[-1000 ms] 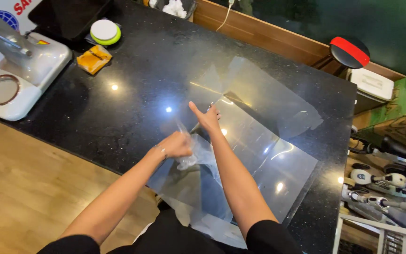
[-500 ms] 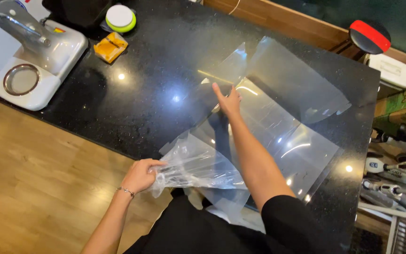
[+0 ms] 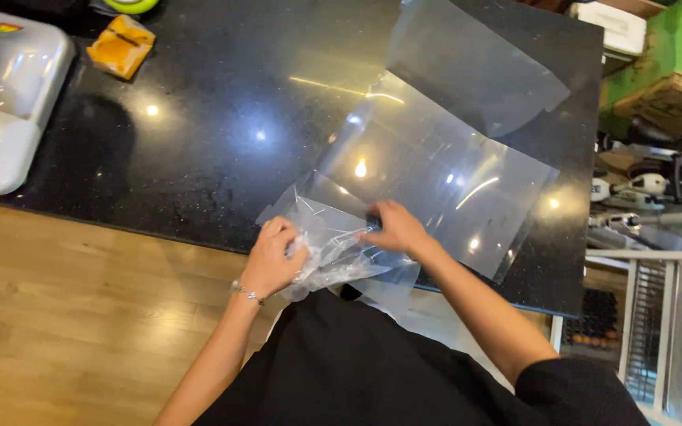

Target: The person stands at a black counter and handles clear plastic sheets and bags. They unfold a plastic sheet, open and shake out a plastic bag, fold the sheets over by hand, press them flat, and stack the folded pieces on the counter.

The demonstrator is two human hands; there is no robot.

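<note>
A crumpled clear plastic film (image 3: 333, 252) lies at the near edge of the black stone counter (image 3: 222, 150). My left hand (image 3: 271, 256) grips a bunched end of this film at the counter's edge. My right hand (image 3: 395, 227) pinches the same film a little to the right. Beneath and beyond my right hand a large stiff clear sheet (image 3: 436, 170) lies flat on the counter. A second clear sheet (image 3: 467, 67) lies behind it, towards the far right.
A white machine with a round metal plate (image 3: 5, 95) stands at the counter's left end. An orange packet (image 3: 121, 46) lies near it. Wooden floor (image 3: 80, 315) is on the left; shelves with tools (image 3: 649, 189) on the right.
My right hand has pulled back from the far part of the large sheet to the crumpled film. My left hand has moved right and up onto the counter's edge, still on the film.
</note>
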